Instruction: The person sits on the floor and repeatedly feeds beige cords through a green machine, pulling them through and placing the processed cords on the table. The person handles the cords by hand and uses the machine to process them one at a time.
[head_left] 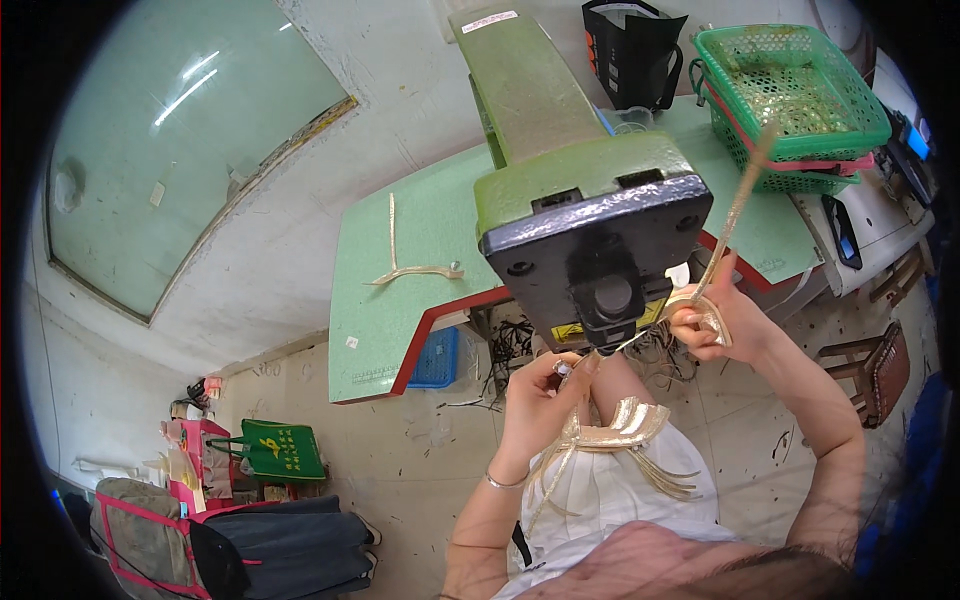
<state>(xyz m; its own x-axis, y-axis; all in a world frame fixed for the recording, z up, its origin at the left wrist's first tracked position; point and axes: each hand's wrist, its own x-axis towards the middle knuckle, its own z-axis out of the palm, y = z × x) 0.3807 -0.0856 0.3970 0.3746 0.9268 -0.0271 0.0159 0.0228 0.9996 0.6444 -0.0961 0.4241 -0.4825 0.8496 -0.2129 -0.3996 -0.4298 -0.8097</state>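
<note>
A gold strap (712,318) with a long thin strip (738,205) is gripped in my right hand (735,310), just right of the machine's head; the strip points up and away and its tip is blurred. My left hand (545,395) is closed in a pinch below the head, at what looks like the thin near end of the same strap, though the fingers partly hide it. The green machine (575,160) has a black front plate (595,260) that covers its working point. On my lap lies a bunch of gold straps (610,435) with loose thin ends.
One T-shaped gold strap (400,272) lies on the green tabletop (400,330), left of the machine. Green plastic baskets (800,140) and a black bag (632,60) stand at the back right. A brown stool (880,375) is at right; a blue crate (435,358) sits below the table.
</note>
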